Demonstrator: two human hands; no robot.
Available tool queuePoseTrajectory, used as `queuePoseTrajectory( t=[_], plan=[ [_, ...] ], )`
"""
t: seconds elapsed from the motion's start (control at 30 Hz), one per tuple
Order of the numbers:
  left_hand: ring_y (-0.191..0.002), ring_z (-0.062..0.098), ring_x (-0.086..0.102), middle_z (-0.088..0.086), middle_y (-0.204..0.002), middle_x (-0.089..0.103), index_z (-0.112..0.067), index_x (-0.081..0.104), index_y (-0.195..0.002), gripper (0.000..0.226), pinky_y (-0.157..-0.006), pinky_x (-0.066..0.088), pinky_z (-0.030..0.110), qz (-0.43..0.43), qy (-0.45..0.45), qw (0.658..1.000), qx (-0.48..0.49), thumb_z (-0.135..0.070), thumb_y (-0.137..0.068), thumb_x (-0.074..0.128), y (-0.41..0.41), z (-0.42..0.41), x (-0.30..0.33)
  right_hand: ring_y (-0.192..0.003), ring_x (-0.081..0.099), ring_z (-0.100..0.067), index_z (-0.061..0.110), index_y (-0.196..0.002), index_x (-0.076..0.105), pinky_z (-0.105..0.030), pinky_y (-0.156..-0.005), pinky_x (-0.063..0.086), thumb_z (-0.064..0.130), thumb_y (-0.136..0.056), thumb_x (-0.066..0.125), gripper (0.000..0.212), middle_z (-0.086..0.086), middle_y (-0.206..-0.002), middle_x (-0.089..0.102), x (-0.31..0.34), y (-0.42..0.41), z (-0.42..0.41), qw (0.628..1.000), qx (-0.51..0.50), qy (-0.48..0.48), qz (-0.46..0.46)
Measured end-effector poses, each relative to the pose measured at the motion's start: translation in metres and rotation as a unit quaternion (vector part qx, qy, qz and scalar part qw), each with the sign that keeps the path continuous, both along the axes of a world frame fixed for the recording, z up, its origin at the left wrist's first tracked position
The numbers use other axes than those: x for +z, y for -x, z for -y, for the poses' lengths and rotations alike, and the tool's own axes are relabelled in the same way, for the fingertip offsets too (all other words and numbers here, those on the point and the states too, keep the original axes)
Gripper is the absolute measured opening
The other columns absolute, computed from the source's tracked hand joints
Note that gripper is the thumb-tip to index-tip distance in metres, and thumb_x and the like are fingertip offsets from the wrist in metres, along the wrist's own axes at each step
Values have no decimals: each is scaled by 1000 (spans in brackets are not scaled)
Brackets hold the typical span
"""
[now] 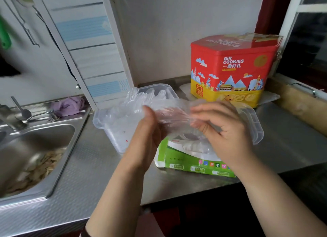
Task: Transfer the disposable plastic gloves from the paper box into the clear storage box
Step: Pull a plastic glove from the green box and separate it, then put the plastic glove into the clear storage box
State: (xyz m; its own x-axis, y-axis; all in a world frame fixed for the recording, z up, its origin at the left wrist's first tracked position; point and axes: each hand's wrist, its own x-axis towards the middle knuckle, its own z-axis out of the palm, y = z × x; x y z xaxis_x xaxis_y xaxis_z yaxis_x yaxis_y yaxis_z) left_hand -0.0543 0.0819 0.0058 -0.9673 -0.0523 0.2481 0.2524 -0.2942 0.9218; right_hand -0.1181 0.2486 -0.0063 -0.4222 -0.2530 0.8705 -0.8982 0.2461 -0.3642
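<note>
Left hand [150,128] and right hand [224,128] pinch a thin, limp, slippery wad of disposable plastic gloves [169,112] with curled fingers [203,111], above green paper box [192,160], clear storage box [113,130] at 9 o'clock; best pinched as a bunch.

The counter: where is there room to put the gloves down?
Bare steel lies on the counter between the sink and the clear storage box, and right of the lid. It is crowded around the paper box and cookie tin.
</note>
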Motion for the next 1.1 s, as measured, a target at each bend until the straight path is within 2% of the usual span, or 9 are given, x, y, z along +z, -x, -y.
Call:
queuePoseTrajectory(
  t=[0.17,0.27,0.4,0.5,0.63,0.77,0.87,1.0,1.1],
  plan=[
    [-54,11,56,4,-71,66,-6,71,-92,10,-52,47,20,-14,124,973,196,-12,-92,63,12,-9,9,-128,43,-23,7,-131,55,-28,-111,30,45,-79,67,65,-9,-136,48,-22,-4,6,994,-94,-57,-4],
    [-44,10,51,-5,-74,66,-17,69,-100,18,-46,46,23,-72,256,940,213,-6,-97,55,18,-10,11,-140,29,-29,4,-142,35,-42,-116,26,54,-78,69,88,-12,-147,31,-36,-18,12,988,-150,-41,-9],
    [-54,12,60,-14,-86,64,-29,63,-113,30,-56,51,26,-129,411,879,206,-10,-98,46,24,-10,21,-144,23,-36,4,-146,22,-57,-113,26,53,-87,62,87,-15,-151,24,-58,-31,28,975,-211,-59,-43],
    [-63,21,66,-14,-96,69,-30,56,-112,29,-58,51,26,-191,401,879,173,-9,-99,39,26,-4,33,-146,15,-36,10,-149,14,-58,-116,17,39,-86,69,88,-12,-157,12,-64,-30,43,958,-266,-90,-57],
    [-51,19,55,-10,-81,62,-38,47,-99,21,-47,42,20,-223,333,890,216,-20,-101,36,29,10,42,-149,5,-30,16,-151,10,-62,-115,12,25,-79,77,99,-7,-158,6,-43,-14,59,949,-279,-111,-92],
    [-43,17,46,-5,-68,49,-31,54,-93,14,-36,39,24,-172,224,902,326,-25,-97,42,38,34,56,-149,3,-25,15,-153,17,-58,-117,5,17,-83,67,86,-3,-161,13,-7,6,79,942,-243,-195,-127],
    [-41,12,51,-2,-74,58,-21,52,-107,11,-38,43,25,-86,255,884,382,-15,-100,45,48,63,67,-147,16,-25,13,-148,36,-52,-118,12,5,-89,47,60,-3,-158,27,14,25,102,940,-198,-224,-166],
    [-75,20,61,-1,-90,69,-23,44,-127,29,-63,48,36,12,430,774,464,-21,-98,47,61,105,62,-147,21,-24,13,-143,44,-45,-119,14,1,-88,26,59,-3,-156,32,35,44,128,906,-117,-373,-162],
    [-88,31,57,8,-101,68,-25,39,-132,37,-67,38,36,106,545,683,475,-21,-97,49,69,126,53,-146,20,-22,21,-149,33,-36,-116,19,0,-94,34,59,0,-159,25,42,55,140,862,-39,-506,7]
  ],
)
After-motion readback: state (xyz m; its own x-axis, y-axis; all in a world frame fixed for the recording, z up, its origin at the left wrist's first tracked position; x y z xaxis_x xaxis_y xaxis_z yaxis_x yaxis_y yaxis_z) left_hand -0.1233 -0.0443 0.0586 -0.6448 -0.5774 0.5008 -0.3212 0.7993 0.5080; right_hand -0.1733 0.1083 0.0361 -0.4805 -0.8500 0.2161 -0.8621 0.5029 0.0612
